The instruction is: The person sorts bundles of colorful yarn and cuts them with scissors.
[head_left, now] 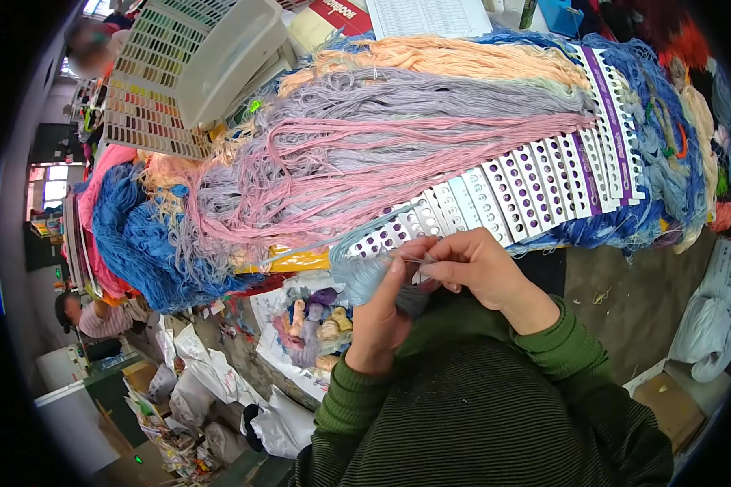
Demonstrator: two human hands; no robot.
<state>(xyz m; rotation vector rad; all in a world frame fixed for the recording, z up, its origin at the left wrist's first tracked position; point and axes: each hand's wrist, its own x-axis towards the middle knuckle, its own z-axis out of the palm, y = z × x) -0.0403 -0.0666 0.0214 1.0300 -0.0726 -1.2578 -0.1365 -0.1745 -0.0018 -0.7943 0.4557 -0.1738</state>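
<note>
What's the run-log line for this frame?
left hand: grips grey-blue yarn bundle | right hand: pinches strand from it | punched cards: just above hands, loaded with skeins

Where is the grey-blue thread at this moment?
In the head view the grey-blue thread sits at centre, gripped by the left hand and pinched by the right hand, just below the white punched cards.

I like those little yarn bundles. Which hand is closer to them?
Left. The left hand is just right of the little yarn bundles; the right hand lies farther right.
</note>
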